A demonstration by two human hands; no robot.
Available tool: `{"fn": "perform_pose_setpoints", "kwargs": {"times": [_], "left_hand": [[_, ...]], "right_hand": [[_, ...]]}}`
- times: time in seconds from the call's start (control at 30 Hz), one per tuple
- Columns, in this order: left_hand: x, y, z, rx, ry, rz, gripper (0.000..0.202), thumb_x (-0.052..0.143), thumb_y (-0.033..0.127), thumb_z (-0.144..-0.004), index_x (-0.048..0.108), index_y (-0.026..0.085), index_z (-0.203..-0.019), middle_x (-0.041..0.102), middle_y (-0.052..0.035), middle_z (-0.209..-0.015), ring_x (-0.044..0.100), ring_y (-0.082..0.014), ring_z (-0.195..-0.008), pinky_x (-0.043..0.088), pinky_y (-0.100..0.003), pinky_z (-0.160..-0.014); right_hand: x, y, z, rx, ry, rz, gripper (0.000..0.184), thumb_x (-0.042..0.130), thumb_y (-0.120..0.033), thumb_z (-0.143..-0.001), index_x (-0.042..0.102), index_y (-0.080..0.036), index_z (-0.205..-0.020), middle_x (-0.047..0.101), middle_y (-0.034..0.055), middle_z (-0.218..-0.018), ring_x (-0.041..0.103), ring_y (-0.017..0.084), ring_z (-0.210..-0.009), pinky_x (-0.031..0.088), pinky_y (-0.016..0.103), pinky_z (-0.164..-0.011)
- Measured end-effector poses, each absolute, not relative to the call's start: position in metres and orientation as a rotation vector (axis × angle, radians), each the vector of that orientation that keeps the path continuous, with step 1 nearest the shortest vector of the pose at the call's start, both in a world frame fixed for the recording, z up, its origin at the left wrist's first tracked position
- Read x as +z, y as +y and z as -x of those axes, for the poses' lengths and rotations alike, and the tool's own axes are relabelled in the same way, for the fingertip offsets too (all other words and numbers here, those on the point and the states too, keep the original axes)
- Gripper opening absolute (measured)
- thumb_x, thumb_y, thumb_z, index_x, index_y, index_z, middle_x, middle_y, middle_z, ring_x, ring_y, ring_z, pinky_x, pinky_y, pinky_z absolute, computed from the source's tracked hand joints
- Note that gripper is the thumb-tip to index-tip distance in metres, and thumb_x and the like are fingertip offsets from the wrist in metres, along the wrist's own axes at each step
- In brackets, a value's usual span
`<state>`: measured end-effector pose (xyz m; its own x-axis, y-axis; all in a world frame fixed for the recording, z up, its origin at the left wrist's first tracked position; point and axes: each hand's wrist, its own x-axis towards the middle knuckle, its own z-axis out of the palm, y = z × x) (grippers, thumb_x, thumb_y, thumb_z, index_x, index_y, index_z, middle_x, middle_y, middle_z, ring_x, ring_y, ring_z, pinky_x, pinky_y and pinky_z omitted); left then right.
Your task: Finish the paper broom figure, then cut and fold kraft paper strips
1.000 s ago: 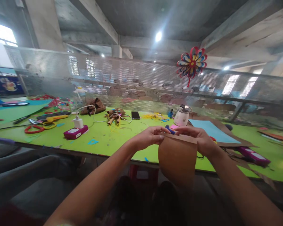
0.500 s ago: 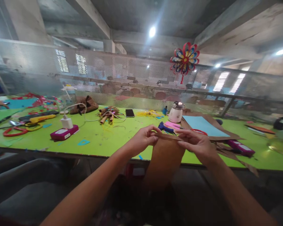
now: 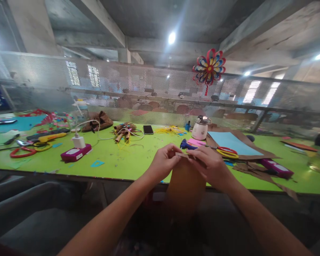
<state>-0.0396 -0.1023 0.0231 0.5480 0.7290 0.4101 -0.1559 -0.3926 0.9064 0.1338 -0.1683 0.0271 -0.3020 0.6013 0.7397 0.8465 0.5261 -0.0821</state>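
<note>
A brown paper sheet (image 3: 185, 185) hangs in front of me, below the edge of the green table (image 3: 128, 160). My left hand (image 3: 164, 163) pinches the left part of its folded top edge. My right hand (image 3: 209, 166) pinches the same edge from the right, fingers closed over the fold. The two hands sit close together, almost touching. Just beyond them on the table lie a blue glue gun (image 3: 186, 144) and a pink note (image 3: 196, 142).
On the table lie red and yellow scissors (image 3: 226, 152), a light blue sheet (image 3: 233, 143), a white kettle-like jar (image 3: 200, 129), a black phone (image 3: 148, 129), rolled paper sticks (image 3: 124, 132), a magenta box with a charger (image 3: 75, 152) and tools at the left. A mesh fence (image 3: 160, 92) with a paper pinwheel (image 3: 209, 67) stands behind.
My hands have moved closer together along the paper's top edge, and the visible sheet looks narrower. The view has shifted slightly.
</note>
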Motion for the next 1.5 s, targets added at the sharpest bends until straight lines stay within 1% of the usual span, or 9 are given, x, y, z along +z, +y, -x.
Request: {"fn": "perform_pose_setpoints", "kwargs": {"times": [0.07,0.23,0.37,0.5,0.83,0.93,1.1,1.23,1.5], "left_hand": [[0.024,-0.105,0.039,1.074,0.503,-1.72,0.006,0.058,0.015,-0.071,0.056,0.015,-0.077,0.036,0.0084,-0.052,0.032,-0.0065,-0.05,0.023,-0.021,-0.05],[0.024,-0.113,0.04,1.001,0.46,-1.557,0.016,0.063,0.026,-0.072,0.057,0.014,-0.079,0.048,0.0051,-0.057,0.038,-0.007,-0.054,0.029,-0.021,-0.055],[0.023,-0.12,0.042,0.971,0.476,-1.495,0.026,0.068,0.036,-0.068,0.058,0.012,-0.07,0.048,0.0036,-0.058,0.039,-0.0075,-0.055,0.029,-0.021,-0.055],[0.026,-0.129,0.046,0.978,0.475,-1.48,0.026,0.069,0.037,-0.068,0.058,0.013,-0.066,0.05,0.0032,-0.058,0.042,-0.0083,-0.057,0.033,-0.021,-0.057],[0.037,-0.156,0.055,1.036,0.473,-1.637,0.016,0.062,0.031,-0.077,0.065,0.016,-0.078,0.063,-0.002,-0.073,0.053,-0.013,-0.069,0.04,-0.022,-0.064],[0.038,-0.165,0.06,1.102,0.476,-1.828,0.013,0.056,0.026,-0.081,0.066,0.018,-0.081,0.064,-0.0021,-0.074,0.055,-0.0133,-0.07,0.041,-0.022,-0.063],[0.035,-0.175,0.065,1.183,0.471,-2.159,0.014,0.051,0.019,-0.083,0.065,0.02,-0.086,0.064,-0.0012,-0.07,0.055,-0.012,-0.062,0.04,-0.022,-0.059],[0.029,-0.177,0.064,1.145,0.469,-2.274,0.019,0.046,0.018,-0.086,0.064,0.02,-0.089,0.062,-0.0014,-0.067,0.054,-0.0116,-0.059,0.04,-0.022,-0.059],[0.025,-0.18,0.06,0.986,0.466,-2.012,0.017,0.049,0.023,-0.087,0.066,0.02,-0.09,0.066,-0.0008,-0.077,0.058,-0.013,-0.072,0.041,-0.021,-0.065]], "right_hand": [[0.03,-0.168,-0.128,-0.545,-2.041,1.116,0.019,0.049,-0.017,-0.088,0.064,-0.015,-0.099,0.065,0.0104,-0.085,0.058,0.021,-0.084,0.047,0.037,-0.075],[0.028,-0.169,-0.126,-0.645,-2.013,0.964,0.019,0.05,-0.01,-0.085,0.063,-0.015,-0.098,0.065,0.0099,-0.084,0.058,0.019,-0.081,0.048,0.034,-0.071],[0.024,-0.175,-0.128,-0.609,-1.993,0.949,0.026,0.051,-0.008,-0.084,0.062,-0.019,-0.105,0.065,0.008,-0.084,0.058,0.019,-0.08,0.048,0.034,-0.07],[0.02,-0.184,-0.127,-0.606,-1.992,0.94,0.036,0.053,-0.005,-0.081,0.06,-0.02,-0.113,0.065,0.0077,-0.085,0.058,0.02,-0.081,0.049,0.035,-0.071],[0.021,-0.21,-0.122,-0.573,-1.934,0.87,0.048,0.06,-0.004,-0.076,0.055,-0.022,-0.12,0.065,0.0073,-0.091,0.059,0.02,-0.083,0.047,0.041,-0.081],[0.028,-0.223,-0.114,-0.475,-1.868,0.864,0.039,0.06,-0.008,-0.078,0.059,-0.023,-0.113,0.065,0.0067,-0.088,0.059,0.02,-0.08,0.047,0.039,-0.081],[0.048,-0.235,-0.109,-0.089,-1.806,1.06,0.015,0.051,-0.02,-0.087,0.066,-0.022,-0.087,0.063,0.0045,-0.076,0.059,0.016,-0.071,0.046,0.028,-0.06],[0.062,-0.234,-0.112,0.251,-1.895,1.254,0.031,0.047,-0.034,-0.089,0.061,-0.02,-0.066,0.061,0.0006,-0.063,0.055,0.013,-0.061,0.042,0.024,-0.057],[0.053,-0.23,-0.114,0.329,-1.901,1.346,0.028,0.053,-0.038,-0.085,0.059,-0.019,-0.065,0.058,-0.0016,-0.062,0.052,0.011,-0.061,0.038,0.022,-0.057]]}}
